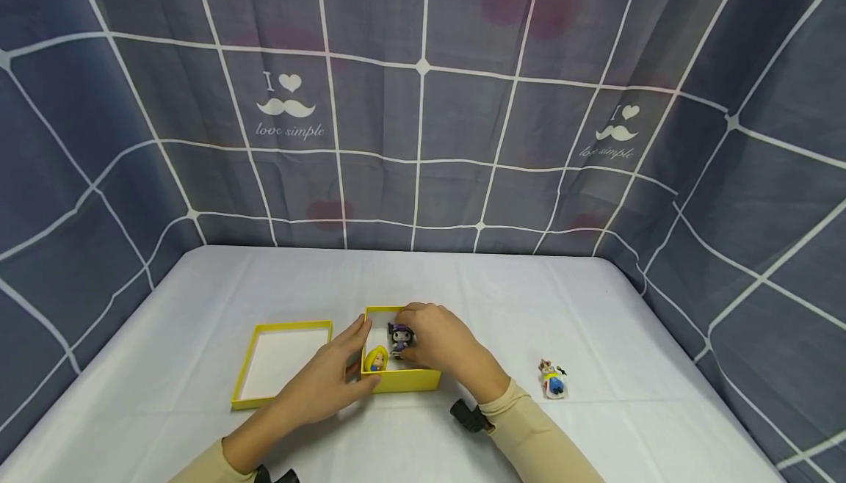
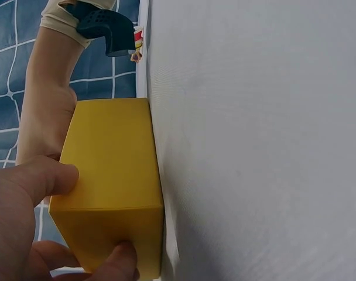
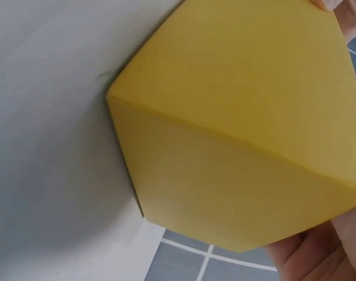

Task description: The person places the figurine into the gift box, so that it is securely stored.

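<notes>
An open yellow box [image 1: 406,381] with a white inside stands on the table. My left hand [image 1: 328,386] holds its left end; in the left wrist view the thumb lies on one yellow face and fingertips press the adjoining end. My right hand [image 1: 441,341] reaches over the right side and pinches a small dark-purple figurine [image 1: 400,337] inside the box. Beside that one, at the left front corner, sits a yellow-haired figurine [image 1: 376,359]. In the right wrist view the box [image 3: 242,105] hides the figurines and most of the right hand [image 3: 315,257].
To the left lies a yellow-rimmed lid [image 1: 254,403], white inside up. A small figurine in yellow, blue and white [image 1: 552,380] lies on the white tablecloth [image 1: 502,299] at the right. Grey checked curtains [image 1: 377,109] enclose the table at the back and sides.
</notes>
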The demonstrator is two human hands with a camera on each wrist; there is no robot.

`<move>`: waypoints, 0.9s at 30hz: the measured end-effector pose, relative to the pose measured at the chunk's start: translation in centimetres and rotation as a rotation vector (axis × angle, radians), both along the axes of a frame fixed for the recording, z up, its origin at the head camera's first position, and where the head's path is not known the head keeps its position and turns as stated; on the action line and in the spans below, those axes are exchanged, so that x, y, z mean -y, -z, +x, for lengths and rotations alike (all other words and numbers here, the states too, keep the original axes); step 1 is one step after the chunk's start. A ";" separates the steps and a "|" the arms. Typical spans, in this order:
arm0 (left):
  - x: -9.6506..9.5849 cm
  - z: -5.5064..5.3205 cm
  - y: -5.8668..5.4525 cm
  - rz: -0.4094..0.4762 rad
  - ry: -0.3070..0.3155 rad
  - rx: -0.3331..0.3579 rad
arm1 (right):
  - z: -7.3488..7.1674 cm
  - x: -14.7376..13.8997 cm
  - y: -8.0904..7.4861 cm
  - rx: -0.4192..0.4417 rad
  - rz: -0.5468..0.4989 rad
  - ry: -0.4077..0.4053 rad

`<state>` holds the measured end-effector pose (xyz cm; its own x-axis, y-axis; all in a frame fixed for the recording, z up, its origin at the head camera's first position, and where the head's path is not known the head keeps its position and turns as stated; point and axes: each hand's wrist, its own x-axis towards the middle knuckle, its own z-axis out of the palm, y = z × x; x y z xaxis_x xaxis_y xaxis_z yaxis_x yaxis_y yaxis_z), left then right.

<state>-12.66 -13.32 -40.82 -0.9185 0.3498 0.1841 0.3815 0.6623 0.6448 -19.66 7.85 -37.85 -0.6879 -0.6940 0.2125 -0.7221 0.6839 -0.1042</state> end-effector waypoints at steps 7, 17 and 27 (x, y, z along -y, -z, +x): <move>-0.1 0.1 -0.1 0.012 0.002 0.012 | 0.0 -1.0 0.1 0.019 -0.065 -0.037; 0.0 0.1 0.0 0.018 0.002 -0.012 | 0.3 -3.7 -0.4 0.043 -0.150 0.004; 0.0 0.1 0.2 0.001 0.000 -0.039 | 0.7 -6.6 -1.0 0.052 -0.239 0.059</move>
